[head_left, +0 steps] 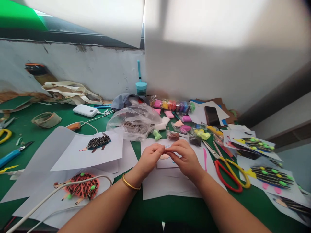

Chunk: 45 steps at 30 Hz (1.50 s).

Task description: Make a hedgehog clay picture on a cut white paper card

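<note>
My left hand (151, 158) and my right hand (186, 158) meet at the fingertips over the middle of the table. Both are closed in a pinch; whatever lies between the fingertips is too small or hidden to make out. Just beneath them is a small white card (161, 164) bearing a flat peach-coloured shape (164, 156) and some blue marks, partly covered by my fingers. The card rests on a larger sheet of white paper (170, 186). A pink plastic clay knife (205, 158) lies to the right of my right hand.
Red-and-yellow scissors (228, 176) lie at right, near hedgehog pictures (272, 176). Bagged clay (186, 128) and a clear plastic bag (133, 124) sit behind my hands. At left are a seed hedgehog picture (97, 144), a white cable (53, 191) and a blue cutter (11, 157).
</note>
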Each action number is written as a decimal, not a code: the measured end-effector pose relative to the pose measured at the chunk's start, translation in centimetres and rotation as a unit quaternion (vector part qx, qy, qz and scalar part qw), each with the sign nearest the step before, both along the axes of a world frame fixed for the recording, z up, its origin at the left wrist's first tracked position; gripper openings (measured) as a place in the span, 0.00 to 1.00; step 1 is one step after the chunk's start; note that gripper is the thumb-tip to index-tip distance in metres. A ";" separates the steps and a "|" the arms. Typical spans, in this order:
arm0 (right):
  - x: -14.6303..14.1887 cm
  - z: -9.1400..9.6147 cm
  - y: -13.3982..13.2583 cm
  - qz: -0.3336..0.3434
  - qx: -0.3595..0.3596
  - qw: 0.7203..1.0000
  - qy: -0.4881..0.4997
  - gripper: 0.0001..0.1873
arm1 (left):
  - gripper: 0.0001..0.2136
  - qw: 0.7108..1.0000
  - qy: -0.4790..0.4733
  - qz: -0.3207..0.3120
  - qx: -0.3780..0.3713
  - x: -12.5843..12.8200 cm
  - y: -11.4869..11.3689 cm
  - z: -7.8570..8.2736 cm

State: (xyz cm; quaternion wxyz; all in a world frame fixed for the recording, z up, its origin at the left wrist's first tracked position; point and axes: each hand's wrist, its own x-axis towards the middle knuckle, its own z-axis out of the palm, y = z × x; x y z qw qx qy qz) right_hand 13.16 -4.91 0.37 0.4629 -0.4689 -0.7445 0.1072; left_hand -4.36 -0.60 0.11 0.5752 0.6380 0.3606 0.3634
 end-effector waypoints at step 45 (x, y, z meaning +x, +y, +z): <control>1.8 -1.7 -0.5 -0.074 -0.096 0.990 0.079 0.11 | 0.15 0.877 0.381 0.040 0.290 -1.1 1.5 -2.2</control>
